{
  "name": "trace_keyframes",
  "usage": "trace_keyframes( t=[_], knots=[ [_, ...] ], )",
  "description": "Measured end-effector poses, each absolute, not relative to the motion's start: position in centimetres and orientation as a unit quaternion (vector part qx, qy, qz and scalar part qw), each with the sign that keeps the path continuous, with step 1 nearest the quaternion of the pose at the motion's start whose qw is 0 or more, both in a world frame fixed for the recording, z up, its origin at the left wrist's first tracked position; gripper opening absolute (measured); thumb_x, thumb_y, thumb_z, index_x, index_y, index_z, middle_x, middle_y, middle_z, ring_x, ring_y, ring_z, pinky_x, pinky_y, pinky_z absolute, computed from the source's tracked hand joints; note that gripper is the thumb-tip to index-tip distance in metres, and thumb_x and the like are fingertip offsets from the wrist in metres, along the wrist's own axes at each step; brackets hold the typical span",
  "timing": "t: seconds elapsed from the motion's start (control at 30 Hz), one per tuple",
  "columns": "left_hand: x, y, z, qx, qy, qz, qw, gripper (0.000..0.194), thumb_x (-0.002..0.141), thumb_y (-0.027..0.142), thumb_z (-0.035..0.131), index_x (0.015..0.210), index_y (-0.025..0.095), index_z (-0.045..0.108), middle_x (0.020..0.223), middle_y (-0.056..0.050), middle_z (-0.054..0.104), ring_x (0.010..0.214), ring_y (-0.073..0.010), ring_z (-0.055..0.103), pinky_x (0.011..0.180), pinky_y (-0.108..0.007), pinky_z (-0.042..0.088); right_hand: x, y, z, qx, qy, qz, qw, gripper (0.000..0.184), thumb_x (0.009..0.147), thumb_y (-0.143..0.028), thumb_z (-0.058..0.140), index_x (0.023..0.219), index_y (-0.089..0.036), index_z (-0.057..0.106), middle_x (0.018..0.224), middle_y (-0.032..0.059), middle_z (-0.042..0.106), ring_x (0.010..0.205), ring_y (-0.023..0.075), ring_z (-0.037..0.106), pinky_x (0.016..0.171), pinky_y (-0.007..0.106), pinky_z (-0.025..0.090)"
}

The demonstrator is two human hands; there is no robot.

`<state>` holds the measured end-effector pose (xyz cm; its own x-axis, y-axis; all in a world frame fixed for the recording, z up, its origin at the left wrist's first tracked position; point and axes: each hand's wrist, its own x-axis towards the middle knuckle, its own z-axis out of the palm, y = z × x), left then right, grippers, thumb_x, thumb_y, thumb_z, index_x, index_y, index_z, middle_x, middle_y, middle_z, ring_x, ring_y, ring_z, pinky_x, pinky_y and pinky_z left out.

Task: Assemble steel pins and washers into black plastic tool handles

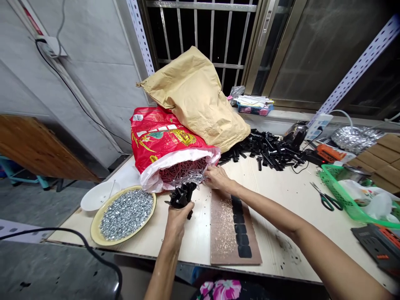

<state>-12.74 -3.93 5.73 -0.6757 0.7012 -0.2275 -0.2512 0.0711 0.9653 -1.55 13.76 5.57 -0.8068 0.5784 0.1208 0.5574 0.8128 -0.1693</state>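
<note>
Black plastic parts (182, 195), a small bunch of them, sit bundled upright in the left hand (176, 218), which is closed around their lower ends just above the desk (281, 250), in front of the red sack's mouth. The right hand (218, 177) reaches into that mouth, fingers bent among the thin metal pins (183, 175) that spill from the red sack (162, 146); whether it has pinched any pin I cannot tell.

The pins look sharp and tangled, so a finger could get pricked, or a clump could drag out and scatter across the desk and over the brown board (229, 233) that lies right below the wrist. The bunch in the left hand is loosely fanned; a slack grip could let one part slip and fall onto the yellow plate of small metal bits (125, 214) just beside it. The brown paper bag (196, 96) leans on top of the red sack and could slump forward if the sack is tugged. A pile of black pieces (265, 150) lies well apart, behind the right arm.
</note>
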Motion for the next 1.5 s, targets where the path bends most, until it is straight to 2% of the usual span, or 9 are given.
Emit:
trace_keyframes(
  t=[0.27,0.4,0.6,0.67,0.77,1.0,1.33,1.43,1.5],
  knots=[
    [-12.6,-3.5,5.6,0.116,0.602,0.659,0.435,0.036,0.038,0.016,0.075,0.072,0.012,0.065,0.067,-0.001,0.062,0.064,-0.0125,0.055,0.065,-0.025,0.043,-1.0,13.8,4.8,-0.239,-0.967,-0.006,0.089,0.025,0.092,-0.022,0.047,0.114,-0.021,0.058,0.103,0.0083,0.058,0.096,0.0203,0.049,0.083,0.034,0.031],
    [-12.3,-3.4,5.3,0.157,0.618,0.651,0.413,0.034,0.041,0.018,0.074,0.073,0.013,0.064,0.066,0.001,0.061,0.063,-0.0117,0.054,0.06,-0.023,0.042,-0.9,14.6,4.3,-0.129,-0.983,-0.03,0.125,0.019,0.092,-0.017,0.047,0.096,-0.019,0.065,0.091,0.0058,0.062,0.091,0.019,0.051,0.085,0.037,0.033],
    [-12.7,-3.2,5.2,0.227,0.754,0.535,0.308,0.013,0.048,0.022,0.064,0.056,0.016,0.056,0.046,0.005,0.047,0.047,-0.0118,0.045,0.046,-0.024,0.033,-0.7,11.6,9.0,-0.166,-0.844,0.236,0.451,0.018,0.093,-0.023,0.045,0.103,-0.017,0.058,0.096,0.0058,0.064,0.085,0.0141,0.06,0.077,0.028,0.046],
    [-12.8,-2.9,5.5,0.233,0.773,0.515,0.288,0.011,0.047,0.019,0.064,0.054,0.017,0.055,0.047,0.004,0.049,0.05,-0.0134,0.048,0.047,-0.025,0.034,-0.3,9.4,11.4,-0.173,-0.778,0.333,0.503,0.02,0.091,-0.027,0.05,0.109,-0.019,0.053,0.094,0.0032,0.065,0.083,0.0129,0.062,0.076,0.026,0.048],
    [-12.6,-2.4,6.0,0.252,0.793,0.485,0.268,0.011,0.047,0.015,0.063,0.054,0.019,0.056,0.049,0.002,0.053,0.054,-0.016,0.053,0.05,-0.025,0.036,0.2,7.0,13.8,-0.144,-0.766,0.38,0.499,0.02,0.088,-0.03,0.056,0.105,-0.02,0.052,0.093,0.0024,0.065,0.084,0.0128,0.063,0.075,0.027,0.049],
    [-11.7,-2.1,6.6,0.317,0.838,0.397,0.199,0.014,0.053,0.017,0.064,0.065,0.019,0.057,0.061,-0.003,0.061,0.061,-0.0199,0.059,0.053,-0.027,0.041,-0.1,7.0,14.1,-0.097,-0.875,0.23,0.416,0.004,0.085,-0.022,0.061,0.086,-0.019,0.062,0.084,0.0009,0.066,0.08,0.0143,0.058,0.081,0.032,0.041],
    [-10.0,-1.2,6.8,0.326,0.758,0.485,0.288,0.012,0.047,0.012,0.061,0.053,0.018,0.053,0.049,0.003,0.048,0.052,-0.014,0.048,0.047,-0.025,0.034,-0.2,7.6,14.4,-0.087,-0.917,0.142,0.363,0.012,0.088,-0.03,0.058,0.093,-0.023,0.067,0.092,0.001,0.069,0.105,0.0196,0.052,0.095,0.039,0.033],
    [-9.4,-0.9,7.2,0.339,0.728,0.511,0.306,0.013,0.048,0.013,0.063,0.059,0.016,0.058,0.054,0.003,0.052,0.054,-0.0135,0.049,0.05,-0.024,0.037,0.5,7.7,14.7,-0.115,-0.904,0.136,0.388,0.018,0.087,-0.034,0.059,0.101,-0.025,0.066,0.112,0.0031,0.064,0.115,0.021,0.048,0.101,0.043,0.029],
    [-9.6,-1.0,7.8,0.322,0.692,0.552,0.337,0.017,0.05,0.017,0.066,0.066,0.014,0.062,0.059,0.001,0.056,0.057,-0.0134,0.051,0.053,-0.025,0.039,1.6,7.8,14.7,-0.178,-0.844,0.195,0.467,0.034,0.087,-0.039,0.057,0.118,-0.024,0.059,0.127,0.0068,0.055,0.12,0.0207,0.046,0.103,0.041,0.031]
  ],
)
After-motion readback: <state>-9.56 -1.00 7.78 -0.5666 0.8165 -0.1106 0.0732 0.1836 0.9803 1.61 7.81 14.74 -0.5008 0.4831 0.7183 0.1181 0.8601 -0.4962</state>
